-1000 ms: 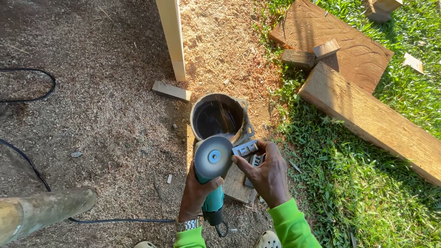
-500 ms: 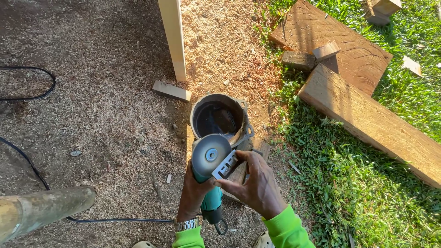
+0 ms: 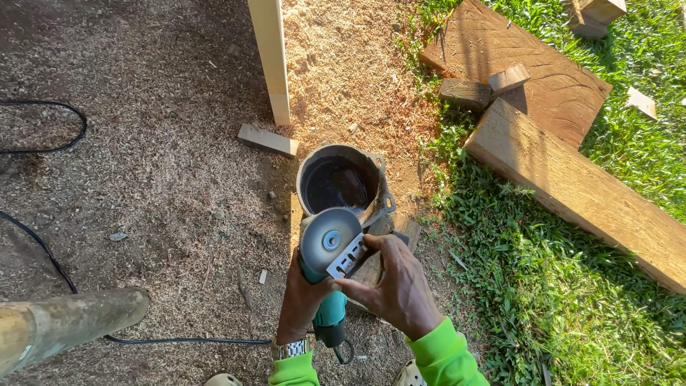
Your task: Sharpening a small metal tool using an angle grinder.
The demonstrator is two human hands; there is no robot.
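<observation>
My left hand (image 3: 304, 300) grips the angle grinder (image 3: 330, 275). My right hand (image 3: 396, 286) pinches a flat wrench (image 3: 348, 259) on its disc (image 3: 330, 239). Disc mounted; wrench not yet removed.

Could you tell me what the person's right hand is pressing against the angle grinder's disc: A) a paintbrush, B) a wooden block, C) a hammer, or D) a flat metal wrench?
D: the right hand holds a flat metal wrench against the disc, while the left hand grips the angle grinder.
</observation>
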